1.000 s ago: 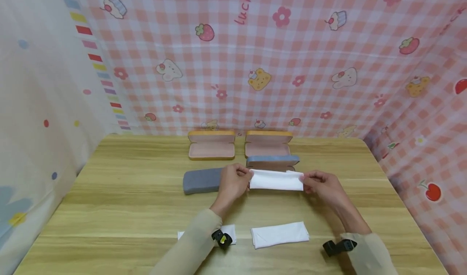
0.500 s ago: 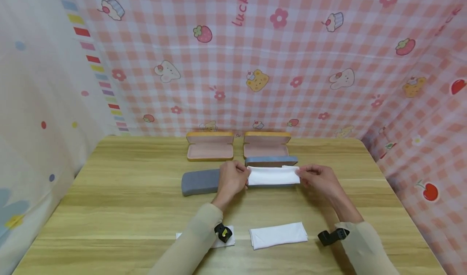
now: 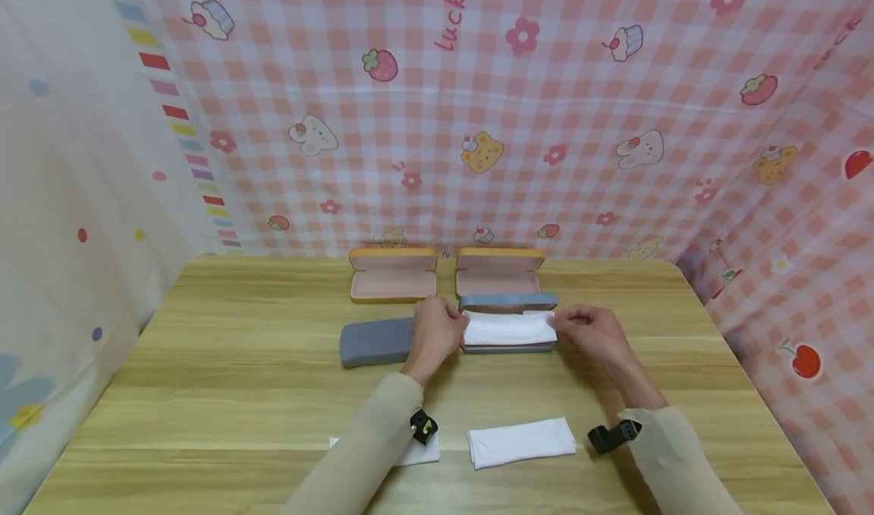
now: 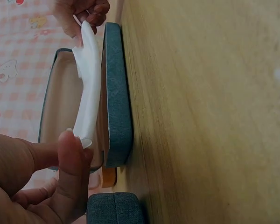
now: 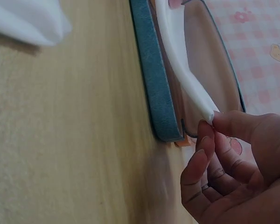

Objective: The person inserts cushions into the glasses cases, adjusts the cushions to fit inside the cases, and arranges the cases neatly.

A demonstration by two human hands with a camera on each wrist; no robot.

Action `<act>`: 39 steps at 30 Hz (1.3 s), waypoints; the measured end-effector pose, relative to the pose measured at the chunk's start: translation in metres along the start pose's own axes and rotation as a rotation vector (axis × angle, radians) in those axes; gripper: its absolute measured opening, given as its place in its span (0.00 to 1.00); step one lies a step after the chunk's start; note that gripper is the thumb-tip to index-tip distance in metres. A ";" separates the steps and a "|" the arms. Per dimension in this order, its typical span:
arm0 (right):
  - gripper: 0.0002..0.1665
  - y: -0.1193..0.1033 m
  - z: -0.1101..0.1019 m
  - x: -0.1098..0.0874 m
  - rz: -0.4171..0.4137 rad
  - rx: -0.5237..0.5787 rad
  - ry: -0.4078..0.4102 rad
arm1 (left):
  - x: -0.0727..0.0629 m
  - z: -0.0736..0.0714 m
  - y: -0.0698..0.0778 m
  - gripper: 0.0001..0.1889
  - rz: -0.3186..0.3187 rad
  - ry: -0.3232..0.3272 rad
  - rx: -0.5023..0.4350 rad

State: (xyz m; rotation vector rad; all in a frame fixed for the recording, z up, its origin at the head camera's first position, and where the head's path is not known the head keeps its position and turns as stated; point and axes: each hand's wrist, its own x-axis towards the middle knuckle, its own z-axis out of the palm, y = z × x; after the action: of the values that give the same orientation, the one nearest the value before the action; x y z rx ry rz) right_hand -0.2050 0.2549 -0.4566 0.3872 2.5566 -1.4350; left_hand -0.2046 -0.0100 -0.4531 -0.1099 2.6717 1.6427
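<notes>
The left hand [image 3: 435, 334] and right hand [image 3: 595, 333] pinched a white cloth [image 3: 508, 328] above the blue case [image 3: 508, 301], not yet laid inside; two folded cloths [image 3: 522, 443] lay toward the desk [image 3: 225, 371]'s front edge.

Back cloth [image 3: 423, 113], as seen from here: "luck" [image 3: 451, 23] in reddish-pink script, running upward. Right cloth [image 3: 765, 234]: similar lettering [image 3: 837, 42], too small to read with certainty. Foot of the back cloth: a small mark [image 3: 445, 255], apparently the letter "e".
</notes>
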 end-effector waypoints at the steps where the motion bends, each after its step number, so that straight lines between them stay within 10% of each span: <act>1: 0.21 0.000 0.001 0.001 0.001 -0.002 0.003 | 0.001 0.001 0.000 0.09 0.000 0.002 0.003; 25: 0.16 0.005 0.010 0.006 -0.086 -0.092 0.053 | 0.006 0.010 -0.002 0.27 0.095 0.040 0.160; 39: 0.15 0.010 0.015 0.010 -0.131 -0.208 0.125 | 0.011 0.017 -0.004 0.20 0.079 0.084 0.292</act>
State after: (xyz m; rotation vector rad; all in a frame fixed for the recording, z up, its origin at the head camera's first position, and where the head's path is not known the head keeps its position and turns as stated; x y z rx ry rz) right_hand -0.2111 0.2488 -0.4752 0.2905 2.8452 -1.2021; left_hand -0.2163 0.0027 -0.4644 -0.0743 2.9799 1.2711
